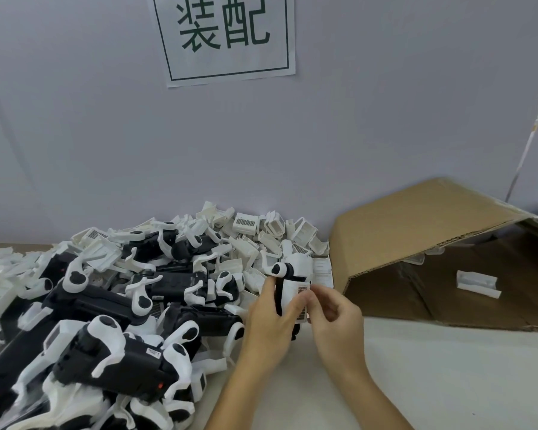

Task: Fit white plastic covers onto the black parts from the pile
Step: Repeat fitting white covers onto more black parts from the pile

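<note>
Pale grey wall behind, with a paper sign (pixel 227 35) bearing two large green characters, and below it a light surface (pixel 432 367) crowded on its left side by the pile (pixel 106 305) of black parts and loose white covers. An open cardboard box (pixel 432 243) lies on its side at the right, a single white piece visible inside it.

Just in front of the pile's right edge both hands work on one piece. The left hand (pixel 269 324) grips the black part (pixel 279 297) from the side, fingers curled round its body. The right hand (pixel 336 315) pinches the white cover (pixel 298 288) at its lower edge, thumb and fingertips closed on the thin plastic near a small printed label. The cover sits against the black part; whether it is fully seated cannot be told.

By their look, both pieces are light, rigid moulded plastic. The cover is probably thin-walled, with some flex and clips that could crack if forced askew. It seems best held by its long edges and pressed on squarely, with the black part braced by its solid body rather than its white-tipped protruding arms
</note>
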A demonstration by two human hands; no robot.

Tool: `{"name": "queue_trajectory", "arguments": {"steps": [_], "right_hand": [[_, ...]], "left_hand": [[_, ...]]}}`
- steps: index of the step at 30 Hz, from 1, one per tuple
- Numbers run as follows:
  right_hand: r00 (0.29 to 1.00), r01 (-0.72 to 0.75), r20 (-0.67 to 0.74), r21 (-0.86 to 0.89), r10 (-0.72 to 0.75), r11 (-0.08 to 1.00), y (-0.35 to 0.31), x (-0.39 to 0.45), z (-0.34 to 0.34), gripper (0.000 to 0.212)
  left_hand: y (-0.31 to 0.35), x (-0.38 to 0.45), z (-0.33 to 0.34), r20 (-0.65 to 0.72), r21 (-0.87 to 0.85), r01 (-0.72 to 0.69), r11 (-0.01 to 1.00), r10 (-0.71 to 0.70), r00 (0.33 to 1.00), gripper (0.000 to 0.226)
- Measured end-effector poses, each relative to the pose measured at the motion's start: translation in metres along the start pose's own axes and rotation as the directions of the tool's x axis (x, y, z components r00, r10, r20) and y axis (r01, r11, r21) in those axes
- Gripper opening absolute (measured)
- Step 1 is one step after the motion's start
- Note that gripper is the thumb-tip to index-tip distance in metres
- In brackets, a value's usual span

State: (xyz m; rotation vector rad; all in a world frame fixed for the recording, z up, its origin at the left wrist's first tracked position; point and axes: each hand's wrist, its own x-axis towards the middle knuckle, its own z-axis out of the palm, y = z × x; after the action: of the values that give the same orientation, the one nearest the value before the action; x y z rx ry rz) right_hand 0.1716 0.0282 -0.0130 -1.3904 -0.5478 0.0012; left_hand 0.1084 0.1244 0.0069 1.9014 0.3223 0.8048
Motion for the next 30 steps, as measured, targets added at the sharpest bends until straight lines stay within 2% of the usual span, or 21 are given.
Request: {"name": "queue_trajectory", "arguments": {"steps": [3,6,9,11,13,16,21,25,28,30], "right_hand": [[0.989,0.135,0.065,-0.031,-0.133,0.990,-0.006,-0.007,0.006,0.018],[0.988,0.138,0.073,-0.052,-0.134,0.989,-0.008,-0.006,0.009,0.027],[0.985,0.147,0.109,-0.106,-0.136,0.983,-0.002,-0.003,0.007,0.020],[0.983,0.150,0.121,-0.117,-0.136,0.982,0.001,-0.002,0.006,0.015],[0.980,0.190,0.088,-0.145,-0.179,0.971,0.000,-0.004,0.008,0.016],[0.965,0.261,0.035,-0.188,-0.259,0.947,-0.003,-0.008,0.009,0.026],[0.917,0.397,0.070,-0.269,-0.393,0.878,-0.005,-0.010,0.008,0.026],[0.934,0.353,0.034,-0.255,-0.357,0.900,-0.002,-0.009,0.009,0.017],[0.972,0.235,0.034,-0.149,-0.233,0.960,0.000,-0.007,0.004,0.038],[0.968,0.251,0.038,-0.190,-0.248,0.949,0.001,-0.009,0.006,0.029]], "left_hand": [[0.002,-0.003,0.001,0.036,-0.028,0.030,0.999,-0.028,0.999,0.027],[0.011,-0.005,0.001,0.062,-0.077,0.161,0.984,-0.157,0.986,0.019],[0.007,-0.005,-0.002,0.109,-0.142,0.239,0.961,-0.225,0.968,0.035],[0.006,-0.005,-0.001,0.113,-0.154,0.230,0.961,-0.215,0.970,0.033],[0.012,-0.006,0.000,0.086,-0.171,0.214,0.962,-0.202,0.976,0.020],[0.021,-0.007,0.001,0.091,-0.172,0.195,0.966,-0.181,0.979,0.027],[0.014,-0.005,0.000,0.027,-0.255,0.197,0.947,-0.197,0.980,0.029],[0.016,-0.003,-0.003,0.001,-0.242,0.189,0.952,-0.194,0.981,0.027],[0.019,-0.001,-0.005,0.029,-0.203,0.209,0.957,-0.207,0.978,0.027],[0.019,0.000,-0.002,-0.010,-0.192,0.228,0.954,-0.235,0.972,0.024]]}}
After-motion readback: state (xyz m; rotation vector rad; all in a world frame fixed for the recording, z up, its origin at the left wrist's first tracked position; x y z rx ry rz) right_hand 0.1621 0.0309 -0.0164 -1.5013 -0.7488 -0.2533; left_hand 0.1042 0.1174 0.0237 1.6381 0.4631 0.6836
